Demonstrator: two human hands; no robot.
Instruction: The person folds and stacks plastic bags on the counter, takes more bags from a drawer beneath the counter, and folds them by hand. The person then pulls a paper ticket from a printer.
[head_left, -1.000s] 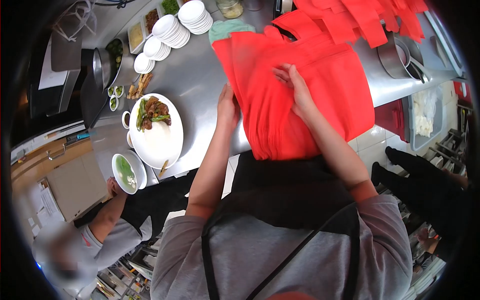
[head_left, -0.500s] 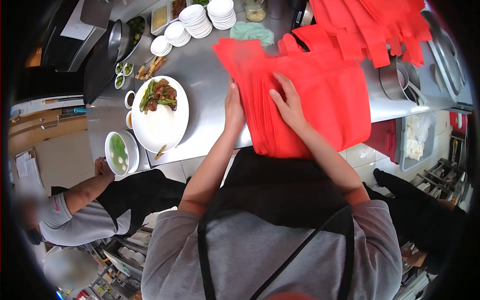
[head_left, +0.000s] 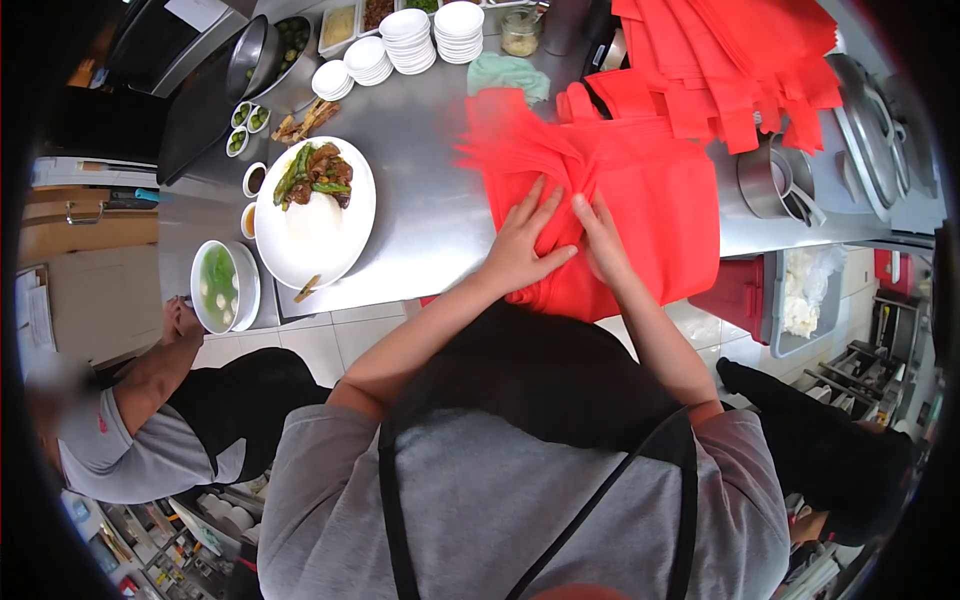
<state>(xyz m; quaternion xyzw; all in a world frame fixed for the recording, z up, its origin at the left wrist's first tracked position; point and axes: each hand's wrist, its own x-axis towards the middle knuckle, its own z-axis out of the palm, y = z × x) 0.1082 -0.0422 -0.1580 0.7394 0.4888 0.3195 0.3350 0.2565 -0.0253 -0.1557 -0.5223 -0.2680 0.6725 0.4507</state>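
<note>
A stack of red fabric bags (head_left: 665,205) lies on the steel counter in front of me. Its left part is bunched into folds, and the strap ends at the far left are blurred by motion. My left hand (head_left: 525,242) rests on those folds with its fingers spread. Close beside it, my right hand (head_left: 604,243) presses on the bags with fingers stretched out, pointing away from me. Both palms face the fabric, so what lies under them is hidden. Beyond the stack is a second pile of red bags (head_left: 735,60), straps hanging toward me.
At left stand a white plate (head_left: 350,235) of rice with meat and greens, a bowl of green soup (head_left: 217,290) and small sauce cups. White dish stacks (head_left: 408,45) and a green cloth (head_left: 507,76) are behind; metal pots (head_left: 770,180) at right. A co-worker's hands (head_left: 181,320) are at left.
My left hand has moved from the stack's left side onto its top, fingers now spread. The stack's left part has bent over to the right into folds. My right hand has shifted slightly nearer me.
</note>
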